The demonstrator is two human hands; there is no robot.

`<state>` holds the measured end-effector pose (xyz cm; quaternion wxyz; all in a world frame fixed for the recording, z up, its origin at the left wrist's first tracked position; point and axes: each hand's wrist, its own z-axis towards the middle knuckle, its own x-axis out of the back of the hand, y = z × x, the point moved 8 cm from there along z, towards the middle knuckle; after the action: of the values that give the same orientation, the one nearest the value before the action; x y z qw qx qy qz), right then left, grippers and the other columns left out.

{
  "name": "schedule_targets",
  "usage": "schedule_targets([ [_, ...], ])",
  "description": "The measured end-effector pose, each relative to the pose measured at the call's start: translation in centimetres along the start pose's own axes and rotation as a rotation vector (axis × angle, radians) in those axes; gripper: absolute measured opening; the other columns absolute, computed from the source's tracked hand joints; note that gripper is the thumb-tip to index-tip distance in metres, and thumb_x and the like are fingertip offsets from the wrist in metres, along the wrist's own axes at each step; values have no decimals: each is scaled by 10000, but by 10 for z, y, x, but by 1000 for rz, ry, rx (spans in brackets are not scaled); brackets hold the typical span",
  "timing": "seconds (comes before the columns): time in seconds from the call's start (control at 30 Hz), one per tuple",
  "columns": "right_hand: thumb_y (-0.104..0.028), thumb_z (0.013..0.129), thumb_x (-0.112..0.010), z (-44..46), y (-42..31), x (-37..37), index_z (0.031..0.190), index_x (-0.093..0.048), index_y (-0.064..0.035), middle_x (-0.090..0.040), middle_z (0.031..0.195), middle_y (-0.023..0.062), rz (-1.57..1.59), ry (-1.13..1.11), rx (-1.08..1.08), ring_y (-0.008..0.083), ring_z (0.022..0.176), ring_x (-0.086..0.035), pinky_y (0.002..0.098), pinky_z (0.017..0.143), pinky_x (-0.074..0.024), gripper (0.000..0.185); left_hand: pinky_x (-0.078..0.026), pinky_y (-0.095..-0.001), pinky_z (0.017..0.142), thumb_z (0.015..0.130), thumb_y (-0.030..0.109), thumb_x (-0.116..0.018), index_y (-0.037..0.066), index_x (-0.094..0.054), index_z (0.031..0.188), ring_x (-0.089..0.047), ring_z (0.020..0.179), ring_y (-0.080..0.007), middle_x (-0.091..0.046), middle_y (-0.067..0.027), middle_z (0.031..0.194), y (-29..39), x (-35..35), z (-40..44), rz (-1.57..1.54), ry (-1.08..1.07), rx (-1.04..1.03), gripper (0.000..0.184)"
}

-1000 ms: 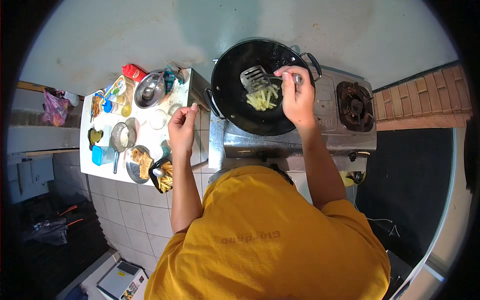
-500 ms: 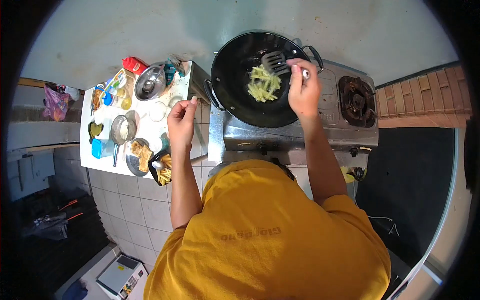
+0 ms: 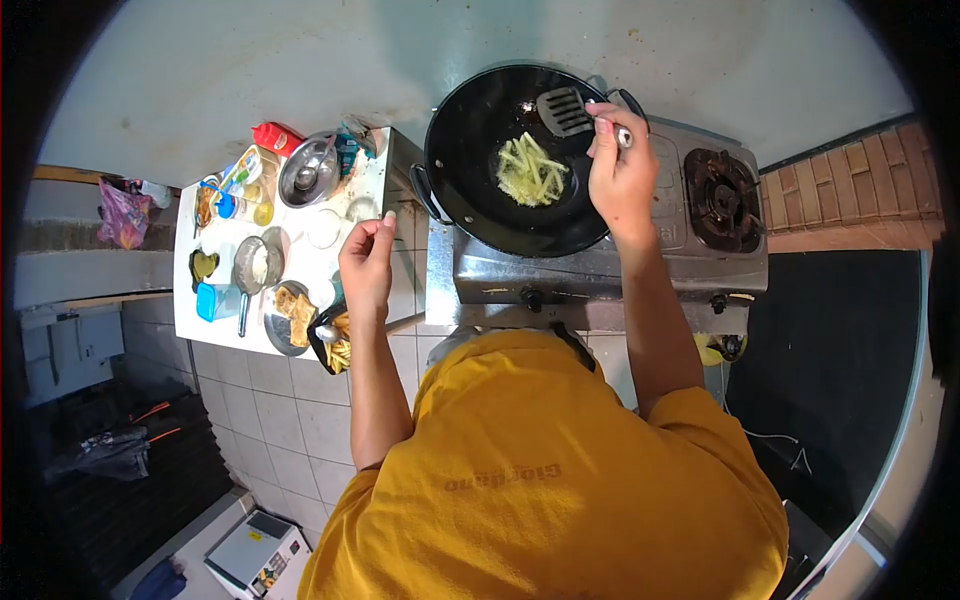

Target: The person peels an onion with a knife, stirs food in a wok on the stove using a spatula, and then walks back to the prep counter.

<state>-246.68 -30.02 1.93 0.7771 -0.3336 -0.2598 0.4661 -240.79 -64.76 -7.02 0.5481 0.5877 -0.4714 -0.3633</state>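
My right hand (image 3: 624, 170) is closed around the handle of a slotted spatula (image 3: 565, 112), whose metal head hangs over the upper right part of a black wok (image 3: 480, 215). Pale cut strips of food (image 3: 532, 172) lie bunched in bubbling oil at the wok's middle, apart from the spatula head. The wok stands on the left side of a steel gas stove (image 3: 500, 272). Left of the wok, my left hand (image 3: 367, 262) is raised with its fingers curled and thumb against them; nothing shows between them.
A white table (image 3: 210, 338) at the left holds a metal bowl (image 3: 309, 172), a red packet (image 3: 276, 138), a small strainer (image 3: 256, 268), a plate of fried pieces (image 3: 292, 318) and a black container of fries (image 3: 330, 340). A second burner (image 3: 722, 200) is on the stove's right.
The spatula moved from beside the food strips to the wok's upper right, and my right hand shifted right with it. The strips have spread and shifted. My left hand stays much the same.
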Motion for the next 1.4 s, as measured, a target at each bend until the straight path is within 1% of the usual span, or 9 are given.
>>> schedule_targets([
  [0.1,-86,931,-532,-1,13,-1,996,-541,-18,-671,883,56,-95,-1,0,94,577,-548,243,553,-452,94,-335,-184,608,887,223,-659,39,-620,821,-426,665,-28,-552,58,730,-4,-1,-3,-21,0,-1,199],
  [0.17,-86,932,-529,-6,23,-5,1001,-527,-18,-672,892,58,42,-53,-194,94,560,-542,253,550,-459,97,-334,-184,605,887,214,-660,42,-620,821,-428,662,-28,-555,58,731,-2,-2,-9,2,18,32,189],
  [0.63,-82,934,-538,-15,10,7,1012,-551,-18,-670,930,51,164,-1,-179,61,606,-550,213,547,-459,103,-299,-179,562,896,201,-647,48,-599,805,-393,637,-17,-518,76,712,-21,-9,-33,64,99,123,185],
  [0.73,-75,931,-543,-23,20,-6,1014,-561,-19,-674,950,57,335,-200,-302,53,623,-549,201,557,-456,102,-303,-181,572,897,198,-645,47,-594,803,-399,647,-21,-519,73,717,-28,-11,-41,91,113,169,185],
  [0.97,-40,911,-555,-19,6,1,1005,-587,-2,-675,963,87,317,-233,-244,96,751,-609,216,650,-485,106,-315,-180,592,895,202,-647,29,-603,825,-408,664,-25,-533,56,731,-27,-16,-50,27,151,137,192],
  [1.03,-24,906,-552,-24,5,0,994,-587,1,-675,967,103,133,-269,-90,110,761,-613,231,660,-497,97,-317,-179,592,896,202,-646,27,-605,826,-407,662,-25,-532,56,729,-28,-18,-50,13,148,129,193],
  [1.17,-21,909,-537,-10,8,21,979,-544,-1,-656,1055,127,210,-26,-76,93,650,-579,224,591,-486,72,-317,-181,581,894,201,-648,27,-612,823,-405,651,-25,-526,64,713,-27,-18,-51,59,162,136,191],
  [1.3,-57,935,-510,5,25,22,1000,-524,-15,-645,1098,114,81,-57,-90,83,636,-558,224,597,-477,78,-254,-167,526,898,188,-638,65,-593,862,-368,602,-5,-485,87,708,-29,-20,-49,42,133,160,136],
  [1.4,-81,948,-501,-2,47,9,1013,-524,-20,-652,1082,96,186,-65,-238,79,640,-557,223,605,-475,92,-308,-179,573,892,206,-652,28,-617,831,-395,643,-20,-525,68,712,-30,-18,-45,40,132,134,191],
])
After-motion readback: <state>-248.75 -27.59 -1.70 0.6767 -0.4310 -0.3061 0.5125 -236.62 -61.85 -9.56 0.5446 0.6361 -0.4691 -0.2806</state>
